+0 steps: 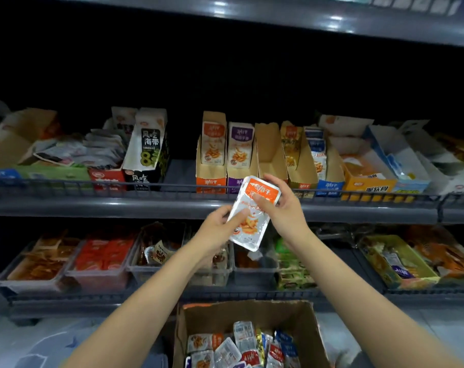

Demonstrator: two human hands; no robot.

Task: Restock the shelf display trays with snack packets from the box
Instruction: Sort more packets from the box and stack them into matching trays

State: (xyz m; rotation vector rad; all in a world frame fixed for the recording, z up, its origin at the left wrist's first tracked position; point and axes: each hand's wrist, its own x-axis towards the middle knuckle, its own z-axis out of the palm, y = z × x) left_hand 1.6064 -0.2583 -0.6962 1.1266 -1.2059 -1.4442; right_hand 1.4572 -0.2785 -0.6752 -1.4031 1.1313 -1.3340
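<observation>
An orange-and-clear snack packet (252, 216), perhaps a thin stack, is held up in front of the middle shelf. My left hand (217, 229) pinches its lower left edge; my right hand (281, 205) grips its top right. Directly behind stand cardboard display trays: an orange one (209, 171), a purple one (238, 171), one with no packets (270, 158), a yellow one (297, 166) and a blue one (323, 168). The open cardboard box (241, 314) sits below, with several mixed packets (241, 346) inside.
A wire rail (92, 185) runs along the middle shelf's front edge. A black seaweed carton (145, 150) and other snack boxes stand to the left; orange and blue boxes (369, 171) to the right. Clear bins (98, 261) of snacks fill the lower shelf.
</observation>
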